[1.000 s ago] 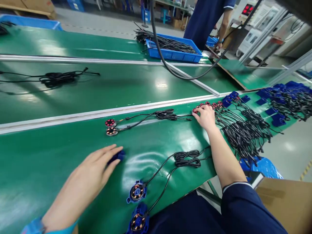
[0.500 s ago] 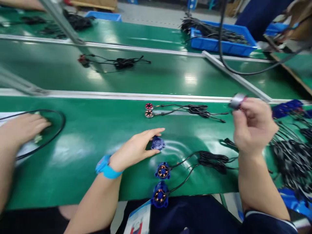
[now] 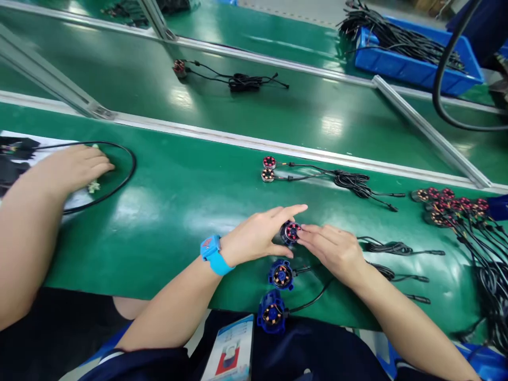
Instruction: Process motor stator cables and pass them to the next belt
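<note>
My left hand (image 3: 257, 235), with a blue wristband, and my right hand (image 3: 331, 248) meet over a small round coil part (image 3: 291, 231) with red windings, sitting in a dark blue housing on the green bench (image 3: 178, 211). Both hands pinch it from opposite sides. Its black cable (image 3: 397, 247) trails off to the right. Just in front lie two blue housings with coils in them (image 3: 281, 274) (image 3: 272, 315), each with a cable.
Two bare coils with a bundled cable (image 3: 269, 169) lie farther back. Several coils with cables (image 3: 448, 203) pile up at the right. Another person's hand (image 3: 73, 166) rests at the left on a black wire loop. A blue bin of cables (image 3: 413, 58) stands at the back.
My right hand came down from the right with a coil and now meets my left hand at the blue housing. The view swung left and down.
</note>
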`<state>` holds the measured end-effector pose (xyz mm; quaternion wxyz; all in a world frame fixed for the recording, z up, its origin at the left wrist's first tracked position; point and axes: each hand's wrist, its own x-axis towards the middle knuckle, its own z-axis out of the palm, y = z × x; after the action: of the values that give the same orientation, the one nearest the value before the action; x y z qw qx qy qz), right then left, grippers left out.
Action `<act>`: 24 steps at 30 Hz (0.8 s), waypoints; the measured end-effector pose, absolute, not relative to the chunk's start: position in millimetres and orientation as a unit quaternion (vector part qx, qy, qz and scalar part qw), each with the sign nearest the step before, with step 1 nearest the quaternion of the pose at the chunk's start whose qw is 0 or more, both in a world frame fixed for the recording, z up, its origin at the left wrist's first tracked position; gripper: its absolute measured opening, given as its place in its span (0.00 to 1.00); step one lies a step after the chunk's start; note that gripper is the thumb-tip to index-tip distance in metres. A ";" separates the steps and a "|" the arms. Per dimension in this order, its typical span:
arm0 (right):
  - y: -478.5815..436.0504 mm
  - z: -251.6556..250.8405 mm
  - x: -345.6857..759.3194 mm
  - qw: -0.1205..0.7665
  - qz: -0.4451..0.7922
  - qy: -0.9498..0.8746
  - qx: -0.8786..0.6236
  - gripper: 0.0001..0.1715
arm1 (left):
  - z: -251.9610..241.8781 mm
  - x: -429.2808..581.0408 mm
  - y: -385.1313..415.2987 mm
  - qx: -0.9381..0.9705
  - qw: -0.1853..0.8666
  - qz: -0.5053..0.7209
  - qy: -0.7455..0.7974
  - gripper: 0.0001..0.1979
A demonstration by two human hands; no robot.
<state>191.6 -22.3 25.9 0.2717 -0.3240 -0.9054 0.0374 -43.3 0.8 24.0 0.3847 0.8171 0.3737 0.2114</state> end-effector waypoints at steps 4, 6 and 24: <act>-24.5 26.3 192.0 0.244 0.036 -0.915 -0.320 0.10 | 26.5 -43.2 -0.9 0.811 0.393 0.234 0.365 0.45; -22.9 24.2 195.9 0.222 0.024 -0.917 -0.331 0.13 | 24.8 -42.4 0.4 0.820 0.378 0.224 0.368 0.36; -11.9 32.7 224.0 0.237 0.129 -0.875 -0.402 0.14 | 6.3 -34.6 -0.4 0.893 0.190 0.200 0.356 0.18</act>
<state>224.0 -11.9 32.7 0.2369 -0.4023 -0.8749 0.1287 -34.6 -0.4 6.3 0.1902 0.8929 0.3560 0.1995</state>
